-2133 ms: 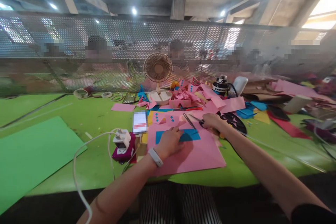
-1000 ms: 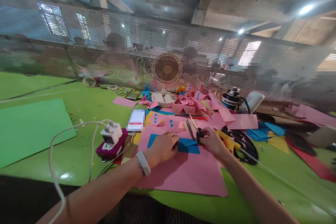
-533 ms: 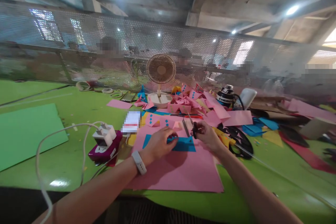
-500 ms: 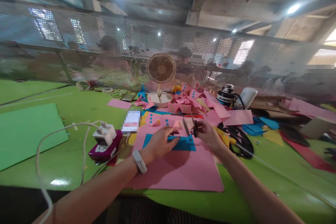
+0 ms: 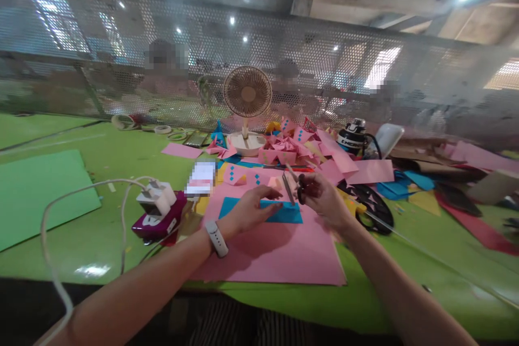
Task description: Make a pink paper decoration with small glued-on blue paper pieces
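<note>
My left hand [image 5: 252, 210] lies over a blue paper strip [image 5: 288, 214], with thumb and fingers apart and the thumb near the strip's surface. A pale watch is on the left wrist. My right hand [image 5: 324, 200] grips scissors [image 5: 300, 189] by their black handles. The blades point away from me and to the left, spread apart, close above the strip's right end. Whether they touch the paper I cannot tell. Under the strip lies a large pink paper sheet [image 5: 292, 259]. Small pink pieces with blue diamonds [image 5: 232, 174] lie beyond my left hand.
A small fan [image 5: 247, 92] stands behind a heap of pink scraps [image 5: 284, 146]. Left are a phone [image 5: 201, 177], a purple box with chargers [image 5: 156, 221], cables and a green sheet [image 5: 44, 194]. Right are a black flask [image 5: 352, 138] and a black reel [image 5: 375, 208]. A mesh partition runs behind.
The view has tipped slightly downward, so everything sits a little higher in the picture. Both hands, the scissors and the blue strip keep nearly the same places relative to each other.
</note>
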The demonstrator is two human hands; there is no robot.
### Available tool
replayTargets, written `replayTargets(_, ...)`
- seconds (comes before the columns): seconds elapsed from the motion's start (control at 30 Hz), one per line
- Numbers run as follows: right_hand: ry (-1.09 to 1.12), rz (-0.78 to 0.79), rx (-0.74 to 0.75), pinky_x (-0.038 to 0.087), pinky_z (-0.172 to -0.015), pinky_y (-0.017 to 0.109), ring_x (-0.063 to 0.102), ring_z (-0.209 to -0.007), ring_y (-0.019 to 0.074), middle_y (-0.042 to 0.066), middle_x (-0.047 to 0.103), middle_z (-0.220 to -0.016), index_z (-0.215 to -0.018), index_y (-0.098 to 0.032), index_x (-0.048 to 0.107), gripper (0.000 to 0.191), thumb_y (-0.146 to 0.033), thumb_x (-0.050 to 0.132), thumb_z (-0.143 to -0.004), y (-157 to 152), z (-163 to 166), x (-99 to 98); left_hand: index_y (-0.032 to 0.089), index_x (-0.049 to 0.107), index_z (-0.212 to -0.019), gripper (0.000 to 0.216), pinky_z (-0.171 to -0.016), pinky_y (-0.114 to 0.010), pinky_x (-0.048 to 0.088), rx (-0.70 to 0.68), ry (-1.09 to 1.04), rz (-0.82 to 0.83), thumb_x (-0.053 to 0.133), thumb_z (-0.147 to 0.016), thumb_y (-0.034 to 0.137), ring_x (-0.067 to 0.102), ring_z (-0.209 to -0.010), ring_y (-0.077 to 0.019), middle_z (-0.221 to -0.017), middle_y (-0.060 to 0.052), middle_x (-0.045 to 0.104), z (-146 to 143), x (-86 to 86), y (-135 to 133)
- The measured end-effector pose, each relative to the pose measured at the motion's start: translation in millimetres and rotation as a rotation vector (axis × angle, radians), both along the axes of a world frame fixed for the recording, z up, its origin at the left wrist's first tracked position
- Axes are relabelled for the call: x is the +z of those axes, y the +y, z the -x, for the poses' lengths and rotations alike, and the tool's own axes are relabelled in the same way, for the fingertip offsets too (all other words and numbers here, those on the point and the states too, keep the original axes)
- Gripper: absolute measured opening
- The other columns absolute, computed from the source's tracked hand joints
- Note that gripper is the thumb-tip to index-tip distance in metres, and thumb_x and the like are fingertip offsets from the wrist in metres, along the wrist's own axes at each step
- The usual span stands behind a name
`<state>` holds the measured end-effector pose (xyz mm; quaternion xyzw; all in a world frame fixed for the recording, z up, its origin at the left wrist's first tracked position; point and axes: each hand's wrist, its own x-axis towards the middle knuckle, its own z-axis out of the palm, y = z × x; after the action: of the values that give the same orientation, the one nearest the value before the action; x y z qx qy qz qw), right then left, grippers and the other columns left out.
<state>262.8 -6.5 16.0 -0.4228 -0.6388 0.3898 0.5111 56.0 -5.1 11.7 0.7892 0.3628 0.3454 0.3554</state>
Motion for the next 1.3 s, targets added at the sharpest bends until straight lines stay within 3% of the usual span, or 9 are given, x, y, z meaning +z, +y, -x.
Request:
replayTargets(0.17, -0.260, 0.157, -0.165, 0.044, -0.047, 0.025, 0.056, -0.055, 0.0141, -0.001, 0.056, -0.068, -0.077, -0.019, 0.049, 0.021, -0.027, 0.064, -0.065, 10, -20, -12.6, 0.017, 0.063, -0.095, 0.021, -0.075, -0.031, 0.046, -0.033, 0.236, -0.128, 0.059, -0.076, 0.024, 0.058, -0.081, -0.0182, -0.091, -0.006, 0.063, 5, -7.2, 4)
replayTargets(0.43, -0.155, 0.271, -0.115, 0.036, -0.038, 0.022, 0.051, -0.044, 0.0107, -0.003, 0.055, -0.066, -0.080, -0.020, 0.045, 0.028, -0.026, 0.064, -0.060, 15, -11, -28.2, 0.019, 0.066, -0.093, 0.019, -0.080, -0.030, 0.044, -0.049, 0.247, -0.133, 0.058, -0.077, 0.026, 0.058, -0.084, -0.0182, -0.092, -0.005, 0.063, 6, -11.7, 7)
replayTargets(0.53, -0.108, 0.312, -0.050, 0.035, -0.039, 0.021, 0.048, -0.041, 0.0096, -0.006, 0.052, -0.060, -0.082, -0.021, 0.045, 0.028, -0.024, 0.063, -0.061, 17, -8, -31.2, 0.018, 0.066, -0.094, 0.021, -0.080, -0.031, 0.045, -0.033, 0.196, -0.063, 0.058, -0.078, 0.029, 0.059, -0.086, -0.0189, -0.094, -0.006, 0.064, 5, -10.4, 8)
replayTargets(0.67, -0.002, 0.161, 0.000, 0.044, -0.052, 0.024, 0.054, -0.057, 0.0104, -0.003, 0.055, -0.073, -0.080, -0.020, 0.047, 0.030, -0.022, 0.068, -0.058, 12, -5, -20.4, 0.017, 0.064, -0.098, 0.026, -0.082, -0.031, 0.045, 0.017, 0.028, 0.063, 0.057, -0.079, 0.033, 0.060, -0.092, -0.0197, -0.101, -0.009, 0.064, 1, -3.7, 6)
replayTargets(0.77, 0.041, 0.093, 0.127, 0.047, -0.062, 0.025, 0.057, -0.068, 0.0115, -0.001, 0.057, -0.081, -0.083, -0.020, 0.050, 0.030, -0.020, 0.069, -0.060, 5, 0, -8.7, 0.017, 0.061, -0.103, 0.030, -0.083, -0.031, 0.044, -0.033, -0.073, 0.152, 0.059, -0.078, 0.035, 0.058, -0.097, -0.0198, -0.106, -0.009, 0.064, -3, 0.6, 3)
replayTargets(0.9, 0.059, 0.114, 0.158, 0.048, -0.060, 0.025, 0.058, -0.066, 0.0119, -0.002, 0.057, -0.078, -0.083, -0.020, 0.051, 0.031, -0.021, 0.071, -0.060, 2, 8, -6.7, 0.014, 0.061, -0.084, 0.025, -0.069, -0.029, 0.046, -0.170, -0.075, 0.321, 0.056, -0.080, 0.039, 0.061, -0.072, -0.0164, -0.078, -0.005, 0.067, -6, -1.3, 0)
replayTargets(1.07, 0.049, 0.117, 0.058, 0.048, -0.057, 0.025, 0.058, -0.062, 0.0113, -0.002, 0.059, -0.076, -0.083, -0.019, 0.053, 0.032, -0.028, 0.073, -0.060, 3, 9, -9.8, 0.015, 0.057, -0.081, 0.022, -0.059, -0.026, 0.046, -0.143, -0.194, 0.489, 0.059, -0.078, 0.037, 0.058, -0.055, -0.0122, -0.061, 0.000, 0.062, -3, -7.1, 1)
replayTargets(1.2, -0.013, 0.301, 0.003, 0.045, -0.044, 0.023, 0.056, -0.046, 0.0104, -0.003, 0.059, -0.063, -0.078, -0.018, 0.053, 0.037, -0.040, 0.075, -0.058, -3, 6, -3.8, 0.015, 0.057, -0.081, 0.023, -0.064, -0.026, 0.046, -0.028, -0.318, 0.451, 0.060, -0.078, 0.037, 0.057, -0.058, -0.0110, -0.061, 0.000, 0.061, 1, -3.5, 3)
replayTargets(1.3, -0.072, 0.413, 0.019, 0.040, -0.036, 0.019, 0.053, -0.038, 0.0093, -0.004, 0.057, -0.053, -0.076, -0.018, 0.052, 0.040, -0.046, 0.074, -0.059, -8, 4, -0.7, 0.015, 0.058, -0.080, 0.021, -0.072, -0.027, 0.046, 0.042, -0.401, 0.420, 0.061, -0.077, 0.036, 0.059, -0.071, -0.0120, -0.073, -0.001, 0.063, 4, -0.5, 4)
